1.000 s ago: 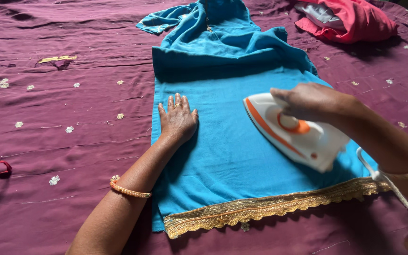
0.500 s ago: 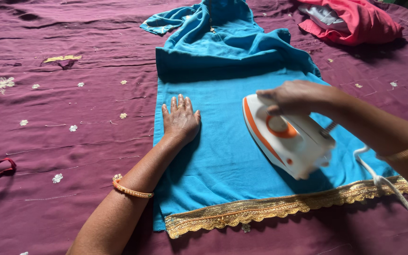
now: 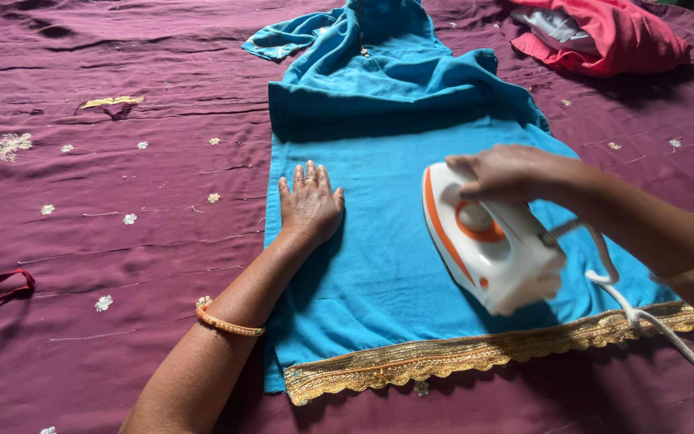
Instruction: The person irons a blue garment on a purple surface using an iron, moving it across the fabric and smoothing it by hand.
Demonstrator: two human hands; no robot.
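The step in hand looks like pressing the lower half of the smooth turquoise cotton garment (image 3: 379, 257), which lies spread flat on the maroon embroidered bedspread (image 3: 122, 241) with its gold brocade hem border (image 3: 475, 354) nearest the person. The right hand (image 3: 504, 173) is wrapped around the handle of the white and orange electric iron (image 3: 487, 237), whose soleplate sits on the cloth just above the border, nose pointing away from the person. The left hand (image 3: 309, 205) holds nothing — it lies flat, fingers spread, palm down on the garment's left edge, apparently pinning the fabric taut. The next move, by my judgement, calls for an even glide with the left hand kept clear of the iron's path, and care near the brocade, which may take heat badly. The white cord (image 3: 652, 321) trails off toward the lower right and is cut by the frame edge. The garment's upper part is bunched, so its neckline is hard to make out — and the crumpled red cloth (image 3: 604, 36) at top right hides most of a pale item beneath it
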